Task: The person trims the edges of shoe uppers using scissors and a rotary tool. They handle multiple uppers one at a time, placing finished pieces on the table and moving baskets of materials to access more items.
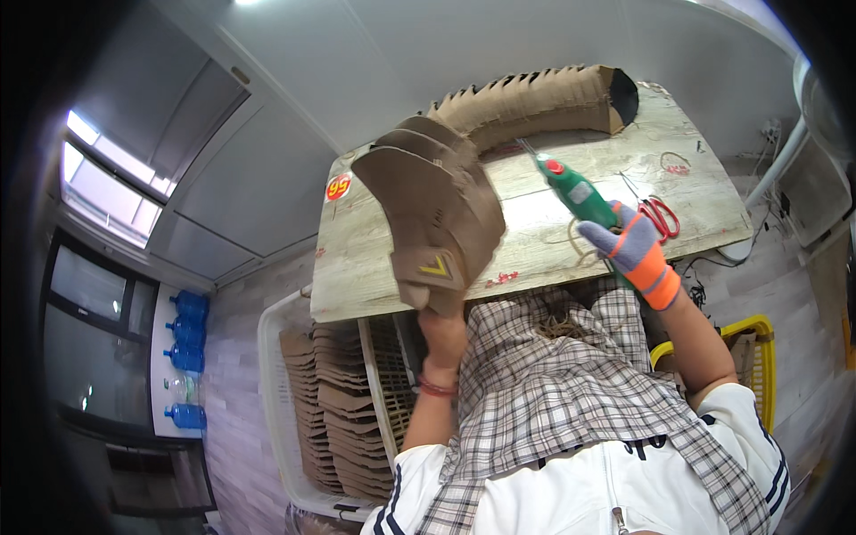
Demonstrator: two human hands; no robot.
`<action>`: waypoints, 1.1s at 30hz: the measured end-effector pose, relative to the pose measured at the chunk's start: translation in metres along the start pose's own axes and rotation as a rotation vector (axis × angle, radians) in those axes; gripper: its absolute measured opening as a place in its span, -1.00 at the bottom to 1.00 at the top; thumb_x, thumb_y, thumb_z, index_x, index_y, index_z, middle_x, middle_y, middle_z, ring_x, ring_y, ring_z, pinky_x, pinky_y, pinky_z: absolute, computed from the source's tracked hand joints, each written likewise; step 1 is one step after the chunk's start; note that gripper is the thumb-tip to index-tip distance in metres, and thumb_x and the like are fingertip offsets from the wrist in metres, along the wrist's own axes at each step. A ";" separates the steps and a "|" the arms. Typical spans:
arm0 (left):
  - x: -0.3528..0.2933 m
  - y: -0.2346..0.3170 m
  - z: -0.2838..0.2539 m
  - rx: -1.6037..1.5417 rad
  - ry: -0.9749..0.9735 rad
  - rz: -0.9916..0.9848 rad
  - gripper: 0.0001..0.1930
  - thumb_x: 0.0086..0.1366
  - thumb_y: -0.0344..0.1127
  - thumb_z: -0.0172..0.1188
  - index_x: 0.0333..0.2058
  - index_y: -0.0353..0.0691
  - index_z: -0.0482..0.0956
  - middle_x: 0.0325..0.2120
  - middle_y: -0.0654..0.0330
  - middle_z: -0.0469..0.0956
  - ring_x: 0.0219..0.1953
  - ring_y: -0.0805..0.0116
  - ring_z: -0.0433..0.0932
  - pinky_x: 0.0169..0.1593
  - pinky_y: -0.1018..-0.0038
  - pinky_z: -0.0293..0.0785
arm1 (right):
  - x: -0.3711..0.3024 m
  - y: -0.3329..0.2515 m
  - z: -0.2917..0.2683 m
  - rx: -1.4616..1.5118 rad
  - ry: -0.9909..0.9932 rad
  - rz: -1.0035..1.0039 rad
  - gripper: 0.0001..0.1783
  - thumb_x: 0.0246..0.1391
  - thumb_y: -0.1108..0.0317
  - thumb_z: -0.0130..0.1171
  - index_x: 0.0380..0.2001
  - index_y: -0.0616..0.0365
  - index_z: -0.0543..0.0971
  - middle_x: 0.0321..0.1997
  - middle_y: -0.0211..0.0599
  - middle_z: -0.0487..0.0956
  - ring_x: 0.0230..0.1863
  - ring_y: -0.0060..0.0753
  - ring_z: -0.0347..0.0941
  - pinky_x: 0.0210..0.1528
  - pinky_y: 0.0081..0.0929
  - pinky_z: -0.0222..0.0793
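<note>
My bare left hand [443, 337] is wrapped round the lower end of a stack of brown boot uppers [437, 214]. The uppers stand raised above the table's near left part, with a yellow V-shaped mark on the front piece. My right hand [635, 254], in a grey and orange glove, grips a green handheld power tool [575, 189]. The tool has a red button, and its thin metal tip points to the far left, apart from the uppers. Red-handled scissors [660, 218] lie on the table just right of the tool.
A long curved row of brown pieces [526, 111] lies along the back of the wooden table [544, 241]. Stacked brown pieces fill a white basket [272, 357] at the left. A yellow basket [765, 374] stands at the right, near cables. Blue water bottles [185, 332] line the far left.
</note>
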State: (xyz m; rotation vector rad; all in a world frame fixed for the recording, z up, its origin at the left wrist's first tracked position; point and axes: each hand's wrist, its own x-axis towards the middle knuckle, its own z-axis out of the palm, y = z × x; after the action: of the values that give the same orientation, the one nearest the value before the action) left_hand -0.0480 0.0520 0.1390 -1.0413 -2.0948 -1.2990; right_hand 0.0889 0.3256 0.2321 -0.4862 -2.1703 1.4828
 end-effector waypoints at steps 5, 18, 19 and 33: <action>0.057 -0.046 -0.061 0.564 -0.025 -0.001 -0.53 0.00 -0.47 0.29 -0.06 -0.48 0.47 0.01 -0.21 0.39 0.09 -0.20 0.31 0.18 0.08 0.18 | -0.012 0.042 -0.023 -0.250 0.048 0.106 -0.49 -0.08 0.04 0.39 -0.28 0.27 0.51 -0.57 -0.37 0.53 -0.56 -0.63 0.43 -0.51 -0.61 0.33; 0.120 -0.099 -0.109 0.078 -0.057 -0.386 -0.71 0.05 -0.25 0.34 -0.42 -0.43 0.59 -0.45 -0.17 0.58 -0.38 -0.03 0.58 -0.26 0.25 0.46 | -0.017 0.106 -0.019 -0.248 0.024 0.103 -0.43 -0.13 -0.03 0.40 -0.24 0.24 0.52 -0.51 -0.25 0.58 -0.52 -0.44 0.50 -0.43 -0.48 0.39; 0.121 -0.089 -0.104 0.452 -0.217 -0.383 -0.71 0.07 -0.25 0.32 -0.41 -0.43 0.59 -0.44 -0.15 0.58 -0.36 -0.05 0.58 -0.25 0.23 0.46 | -0.016 0.083 -0.017 -0.260 -0.020 0.202 -0.42 -0.14 -0.05 0.40 -0.25 0.23 0.52 -0.51 -0.24 0.59 -0.54 -0.45 0.52 -0.45 -0.49 0.40; 0.177 -0.083 -0.141 0.538 -0.289 -0.429 -0.77 0.01 -0.40 0.34 -0.35 -0.43 0.61 -0.41 0.05 0.65 -0.40 0.38 0.59 -0.28 0.41 0.48 | -0.023 0.087 -0.017 -0.472 -0.034 0.061 -0.36 -0.15 -0.09 0.39 -0.22 0.27 0.52 -0.50 -0.16 0.62 -0.46 -0.31 0.58 -0.40 -0.43 0.45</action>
State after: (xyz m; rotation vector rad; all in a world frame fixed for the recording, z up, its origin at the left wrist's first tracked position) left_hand -0.2227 -0.0324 0.2822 -0.5856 -2.7821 -0.6895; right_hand 0.1197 0.3571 0.1520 -0.6912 -2.5565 1.0016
